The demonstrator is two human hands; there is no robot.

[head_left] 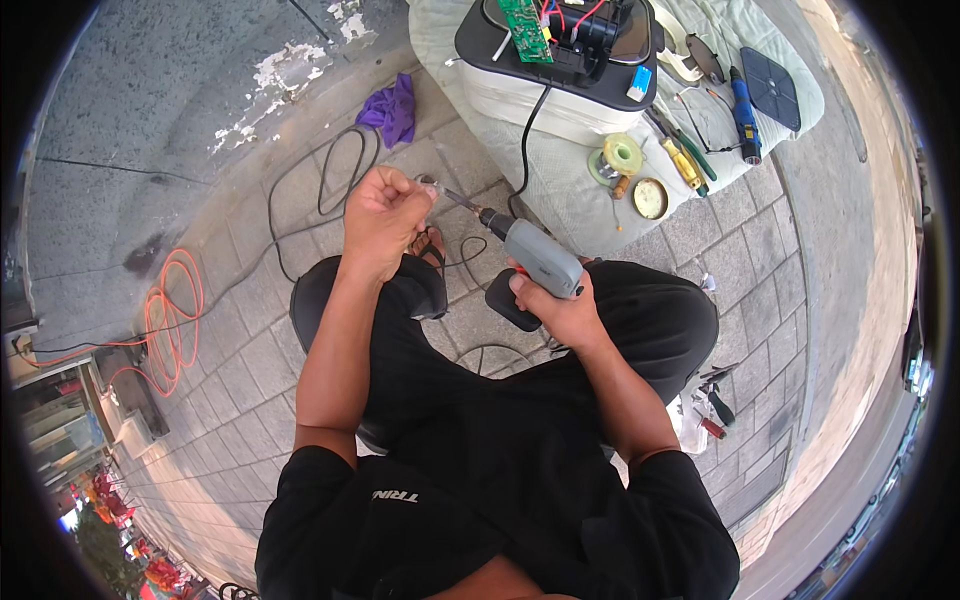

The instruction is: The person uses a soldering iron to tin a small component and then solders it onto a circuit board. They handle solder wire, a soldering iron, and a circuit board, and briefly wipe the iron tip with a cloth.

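Observation:
My right hand (563,307) is wrapped round the handle of a grey cordless drill (543,256), its dark battery base hanging below. The drill's chuck and long thin bit (460,200) point up and left toward my left hand (385,215). Those left fingers are pinched together on a small shiny round piece (428,183), right by the bit's tip. The piece is too small to name, and part of it is hidden by the fingers. Both hands are held above the paving, in front of my knees.
An opened white-and-black appliance (545,105) with a green circuit board (526,28) stands on a pale cloth (580,215). Beside it lie a solder spool (621,155), a round tin (650,199), a yellow-handled screwdriver (683,165) and a blue tool (745,115). Leftward are a purple cloth (390,108) and an orange cable (165,320).

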